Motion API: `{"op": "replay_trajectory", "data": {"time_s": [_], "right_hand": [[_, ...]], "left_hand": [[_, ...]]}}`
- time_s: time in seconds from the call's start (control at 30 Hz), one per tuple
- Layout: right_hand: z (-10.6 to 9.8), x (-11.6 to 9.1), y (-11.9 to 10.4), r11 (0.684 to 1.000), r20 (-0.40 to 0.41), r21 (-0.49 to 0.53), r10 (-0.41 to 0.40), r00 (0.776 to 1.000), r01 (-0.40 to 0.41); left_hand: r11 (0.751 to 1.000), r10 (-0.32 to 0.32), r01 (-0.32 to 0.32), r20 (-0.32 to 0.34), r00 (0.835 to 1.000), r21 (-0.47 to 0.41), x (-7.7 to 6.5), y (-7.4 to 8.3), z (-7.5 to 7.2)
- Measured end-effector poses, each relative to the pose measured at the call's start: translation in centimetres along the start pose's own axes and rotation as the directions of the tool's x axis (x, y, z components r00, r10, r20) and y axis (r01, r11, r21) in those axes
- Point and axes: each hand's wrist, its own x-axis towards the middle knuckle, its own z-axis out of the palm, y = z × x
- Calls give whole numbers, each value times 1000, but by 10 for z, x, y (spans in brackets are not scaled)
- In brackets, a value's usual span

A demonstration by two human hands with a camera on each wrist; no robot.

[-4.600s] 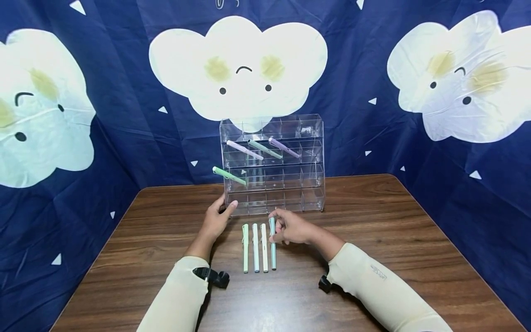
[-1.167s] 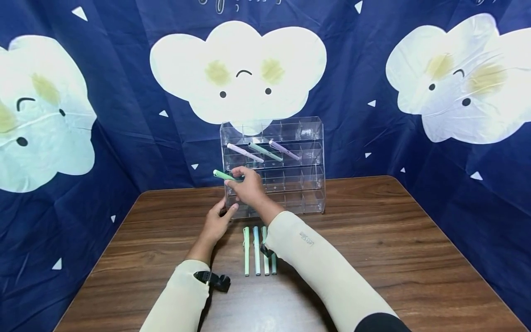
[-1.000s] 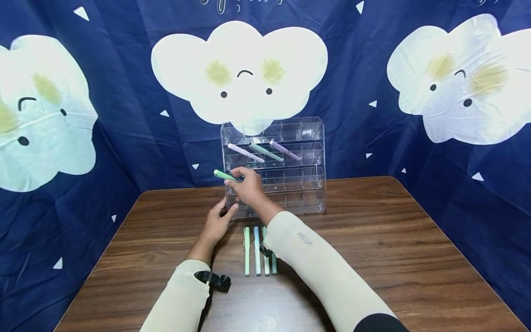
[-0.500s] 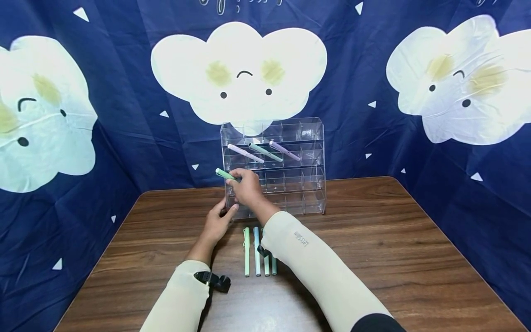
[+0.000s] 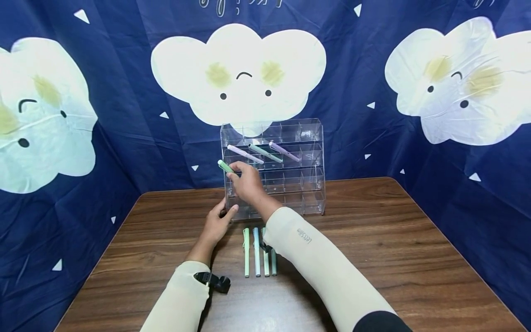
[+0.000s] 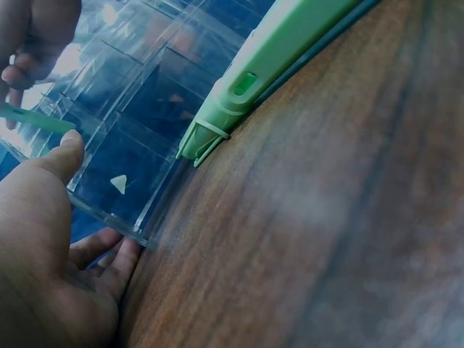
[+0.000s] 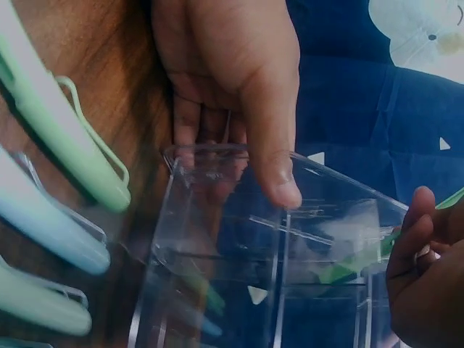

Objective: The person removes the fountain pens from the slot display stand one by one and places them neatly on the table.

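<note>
A clear tiered rack (image 5: 292, 180) stands toward the back of the table. My left hand (image 5: 216, 223) grips its lower left corner, thumb over the front and fingers behind the side, as the left wrist view shows. My right hand (image 5: 249, 184) pinches a green pen (image 5: 224, 166) at the rack's left side; the pen's capped end sticks out up and left, and its lower part is hidden behind the fingers in the head view. One tier higher, a lilac pen (image 5: 244, 154), a grey-green pen (image 5: 265, 152) and a purple pen (image 5: 284, 151) lean in a row.
On the wooden table (image 5: 373, 240) in front of the rack lie a light green pen (image 5: 246, 252), a pale blue pen (image 5: 256, 258), a pale green pen (image 5: 267, 267) and a teal pen (image 5: 274, 266), partly covered by my right sleeve (image 5: 315, 253). Blue cloth (image 5: 352, 152) hangs behind.
My right hand has left the rightmost table pen and taken hold of the green pen in the rack. Lately that pen's capped end has shifted up and slightly right. The left hand stays put.
</note>
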Motion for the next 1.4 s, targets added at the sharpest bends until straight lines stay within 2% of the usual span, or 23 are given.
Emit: {"op": "replay_trajectory", "data": {"time_s": [0.13, 0.4, 0.67, 0.9, 1.03, 1.17, 1.27, 1.4], "right_hand": [[-5, 0, -9, 999, 23, -14, -52, 998, 52], [-14, 2, -25, 983, 1, -75, -167, 986, 166], [-28, -4, -41, 976, 18, 8, -219, 976, 219], [-46, -18, -48, 962, 40, 79, -265, 963, 262], [-56, -27, -44, 942, 7, 97, -323, 946, 321], [-65, -35, -31, 910, -88, 52, -406, 910, 411], [-70, -41, -18, 897, -148, 34, -432, 890, 441], [-78, -52, -1, 912, -153, 44, -398, 905, 409]], "left_hand": [[1000, -3, 3, 4, 1000, -3, 0, 0, -1], [1000, 0, 0, -7, 1000, -3, 1, -1, -1], [1000, 7, -7, -30, 1000, 10, 0, -3, 0], [1000, 4, -4, -22, 1000, 10, 1, -4, 0], [1000, 3, -3, -19, 1000, 8, 1, -3, -1], [1000, 2, -2, 4, 1000, 8, 0, -2, 0], [1000, 6, -6, 5, 1000, 4, 1, -3, 1], [1000, 11, -11, -12, 1000, 2, 1, -3, 2]]}}
